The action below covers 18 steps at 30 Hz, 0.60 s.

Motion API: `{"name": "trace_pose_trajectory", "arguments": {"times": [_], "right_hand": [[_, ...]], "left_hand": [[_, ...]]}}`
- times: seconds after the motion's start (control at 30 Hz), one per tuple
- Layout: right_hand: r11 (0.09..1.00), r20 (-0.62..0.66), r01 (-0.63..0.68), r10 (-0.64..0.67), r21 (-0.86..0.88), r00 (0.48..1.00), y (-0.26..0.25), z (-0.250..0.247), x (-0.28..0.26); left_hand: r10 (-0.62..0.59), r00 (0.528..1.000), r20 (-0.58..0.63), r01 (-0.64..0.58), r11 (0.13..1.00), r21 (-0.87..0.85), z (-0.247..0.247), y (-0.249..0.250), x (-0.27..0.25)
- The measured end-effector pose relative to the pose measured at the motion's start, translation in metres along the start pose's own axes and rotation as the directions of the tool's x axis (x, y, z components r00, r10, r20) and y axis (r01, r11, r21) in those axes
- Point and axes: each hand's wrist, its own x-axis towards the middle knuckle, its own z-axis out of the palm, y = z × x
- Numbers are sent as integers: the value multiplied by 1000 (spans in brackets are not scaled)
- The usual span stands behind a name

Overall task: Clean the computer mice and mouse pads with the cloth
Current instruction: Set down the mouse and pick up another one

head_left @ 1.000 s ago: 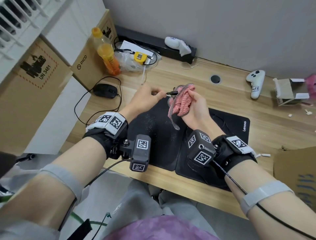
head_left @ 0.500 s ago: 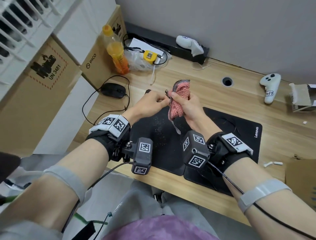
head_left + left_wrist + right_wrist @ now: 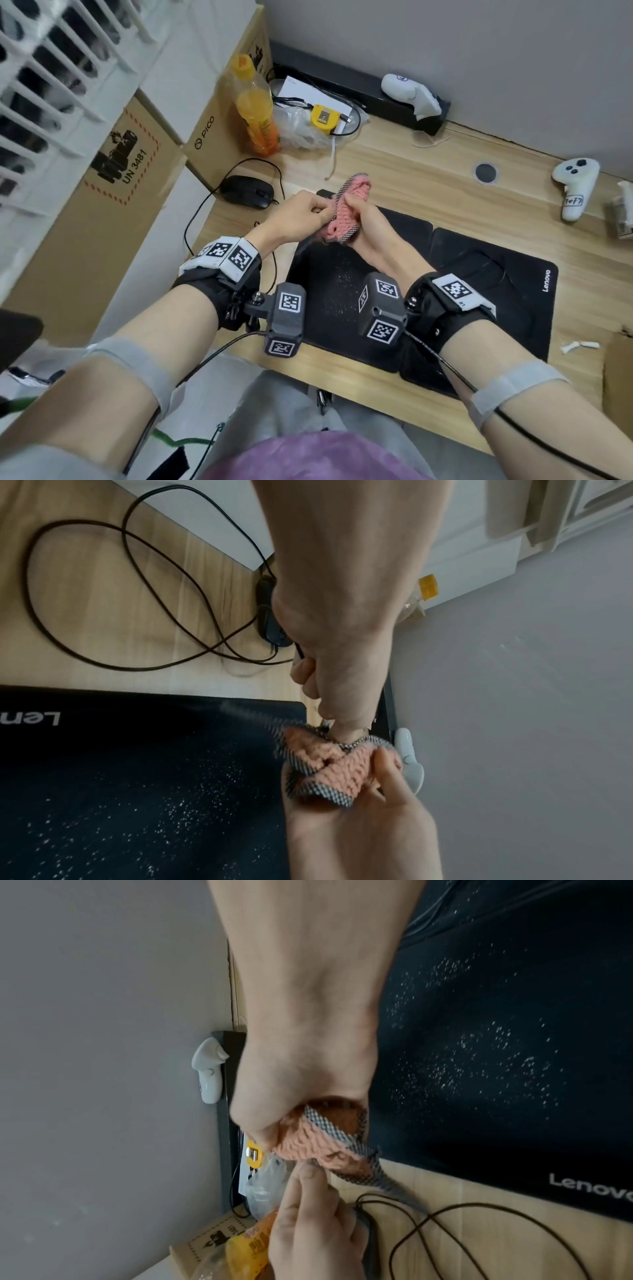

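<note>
cloth [image 3: 346,214]: bunched above speckled mouse pad [image 3: 339,284] | right hand [image 3: 368,224] clutches it; left hand [image 3: 301,216] pinches its edge | soft, light, floppy: best gripped wadded in palm

A light wood-grain tabletop [image 3: 404,161] stands against a plain grey wall [image 3: 445,44], with a round cable hole [image 3: 485,173] near its back edge. To the left, brown cardboard boxes [image 3: 113,192] lean beside a white cabinet [image 3: 178,78] and white slatted rails [image 3: 51,68]. Soft, even light fills the room.
</note>
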Motion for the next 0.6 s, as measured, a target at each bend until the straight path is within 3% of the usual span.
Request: {"name": "trace_pose_trajectory", "arguments": {"times": [0.07,0.23,0.47,0.6], "right_hand": [[999,19,31,-30,-24,999,-1,11,4],[974,-164,115,-148,-197,975,-1,25,18],[945,-275,106,-196,-309,941,5,46,40],[876,-306,105,-275,-471,912,4,47,42]], "left_hand": [[-3,1000,5,3,999,-36,-4,-4,2],[-17,1000,20,18,996,-84,-16,-14,2],[-24,999,-47,20,996,-90,-30,-32,8],[-94,993,-66,90,994,-68,-35,-45,8]]}}
